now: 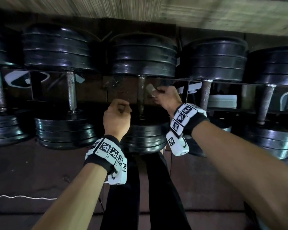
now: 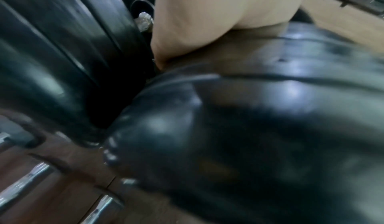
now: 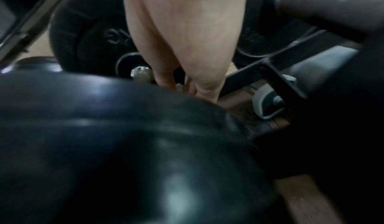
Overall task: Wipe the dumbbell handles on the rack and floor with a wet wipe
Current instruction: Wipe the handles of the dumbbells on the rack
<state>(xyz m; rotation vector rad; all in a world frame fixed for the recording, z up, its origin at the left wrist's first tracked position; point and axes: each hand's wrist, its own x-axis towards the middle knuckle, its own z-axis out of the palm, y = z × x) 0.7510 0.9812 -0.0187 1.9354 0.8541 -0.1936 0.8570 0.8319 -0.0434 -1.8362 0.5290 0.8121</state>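
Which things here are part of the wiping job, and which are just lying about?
In the job:
wet wipe pinched in right hand
centre dumbbell handle
neighbouring dumbbell handles
left hand, fingers curled, beside the handle

Lying about:
white cord on floor
wooden wall

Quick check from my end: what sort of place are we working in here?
Most likely a gym's free-weights area: a row of black plate dumbbells with steel handles sits on a metal rack above dark floor tiles.
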